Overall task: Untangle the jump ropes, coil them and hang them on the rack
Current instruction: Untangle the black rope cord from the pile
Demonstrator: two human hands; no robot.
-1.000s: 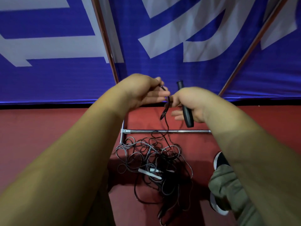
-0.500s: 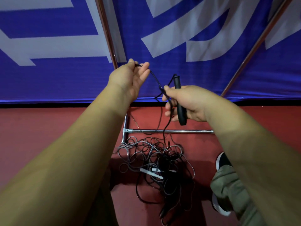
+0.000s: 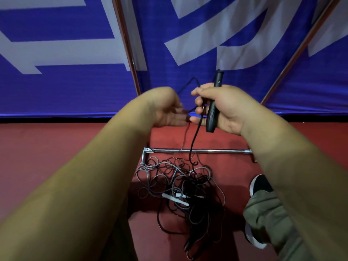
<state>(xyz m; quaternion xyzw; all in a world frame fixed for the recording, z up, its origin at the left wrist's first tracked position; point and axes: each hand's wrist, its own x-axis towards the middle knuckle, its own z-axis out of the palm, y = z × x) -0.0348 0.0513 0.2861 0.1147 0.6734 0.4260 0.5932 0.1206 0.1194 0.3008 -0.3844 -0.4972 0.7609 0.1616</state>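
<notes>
Black cord (image 3: 195,136) runs from the right hand (image 3: 224,108), closed around a black rope handle (image 3: 213,108), to the tangled grey-and-black rope pile (image 3: 180,181) on the red floor (image 3: 56,147); left hand (image 3: 165,108) loosely open beside it, nothing coiled or hung yet.

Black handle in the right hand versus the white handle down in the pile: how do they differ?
The black handle is gripped near upright in the right hand; the white handle lies flat on the red floor. The black one is held clear of the tangled rope pile; the white one sits buried in it. Both are slim stick-shaped grips.
</notes>
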